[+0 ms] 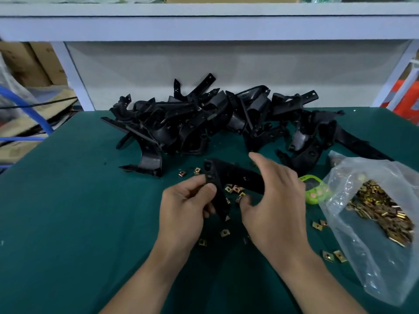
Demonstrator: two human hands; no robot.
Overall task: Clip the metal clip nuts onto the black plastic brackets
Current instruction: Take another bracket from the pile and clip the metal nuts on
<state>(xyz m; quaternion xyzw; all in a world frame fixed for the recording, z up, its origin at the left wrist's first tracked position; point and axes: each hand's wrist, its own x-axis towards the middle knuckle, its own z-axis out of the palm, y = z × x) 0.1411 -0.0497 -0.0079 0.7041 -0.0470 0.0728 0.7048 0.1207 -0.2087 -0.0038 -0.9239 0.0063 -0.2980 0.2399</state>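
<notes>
Head view: a black plastic bracket (235, 175) was held just above the green table mat (68, 223), near the middle of the frame. Its long arm ran to the right and a shorter leg pointed down toward the person. It was pinched near its upper left end between the thumb and curled fingers of the left hand (183, 211). The right hand (274, 200) was arched over the bracket's right end, with the index finger raised, the other fingers loosely bent and the thumb turned in toward the lower leg. Whether anything was gripped by it could not be told.

Loose metal clip nuts (237, 189) were scattered on the mat under and around both hands. A heap of black brackets (192, 128) was piled across the far side of the mat. To the right, a clear plastic bag (353, 245) filled with more clip nuts lay open, with a small green device (314, 189) just beside it. A pale shelf (204, 26) was seen above, and cardboard boxes (34, 64) at the left.
</notes>
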